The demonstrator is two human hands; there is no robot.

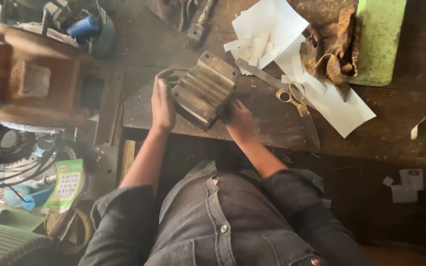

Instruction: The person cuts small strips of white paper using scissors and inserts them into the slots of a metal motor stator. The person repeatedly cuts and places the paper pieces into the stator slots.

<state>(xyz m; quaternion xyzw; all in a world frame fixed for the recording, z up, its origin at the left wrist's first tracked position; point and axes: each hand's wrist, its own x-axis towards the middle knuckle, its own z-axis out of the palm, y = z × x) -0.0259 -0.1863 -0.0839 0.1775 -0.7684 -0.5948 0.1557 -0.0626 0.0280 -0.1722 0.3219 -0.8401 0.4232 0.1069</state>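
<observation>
Both my hands hold a ribbed grey metal block [204, 89] tilted above the near edge of a dark wooden workbench [371, 133]. My left hand [162, 101] presses flat against the block's left end, fingers curled over its top corner. My right hand [237, 118] grips the block's lower right side from beneath. My forearms reach up from dark rolled sleeves.
Scissors [299, 106] lie right of the block among white paper sheets and cut strips [272, 37]. A brown rag [331, 44] and a green slab [380, 39] sit at the back right. A rusty vise [30, 79] stands left, with wires and a calendar card [67, 184] below.
</observation>
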